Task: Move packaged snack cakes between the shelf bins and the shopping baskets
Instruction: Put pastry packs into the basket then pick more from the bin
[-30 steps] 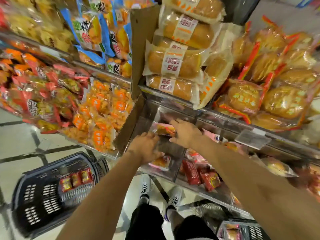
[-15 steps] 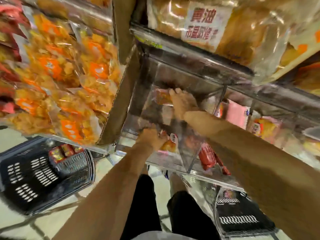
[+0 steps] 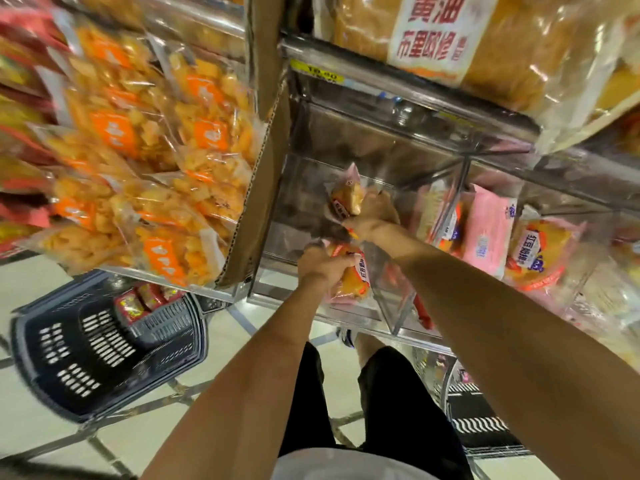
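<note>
— Head view, looking down: both arms reaching into a clear shelf bin [image 3: 311,188] under the bread shelf.
— Right hand [image 3: 375,214]?
— Deep in the bin, fingers curled round a snack cake [image 3: 346,199] in a clear wrapper, held up off the bin floor, one sealed end pointing up.
— Left hand [image 3: 320,265]?
— Nearer the bin's front edge, just below the right wrist. Gripping a second snack cake [image 3: 353,278], orange-yellow with a white label strip; more wrapper showing under it, pink-edged, count not clear.
— Anything else in that bin?
— Hard to tell through the glare and blur.
— Neighbouring bin?
— To the right, behind a clear divider: pink packets [image 3: 485,233] standing on edge, more orange packs [image 3: 540,251] beyond them.
— Baskets?
— Dark blue basket [image 3: 69,358] on the floor at lower left, tilted, a few red packets [image 3: 145,299] against its far wall. Second basket [image 3: 481,420] at lower right, partly hidden by the right forearm.
— Above left?
— Bags of orange-labelled snacks [image 3: 156,150], beside a cardboard divider [image 3: 263,133].
</note>
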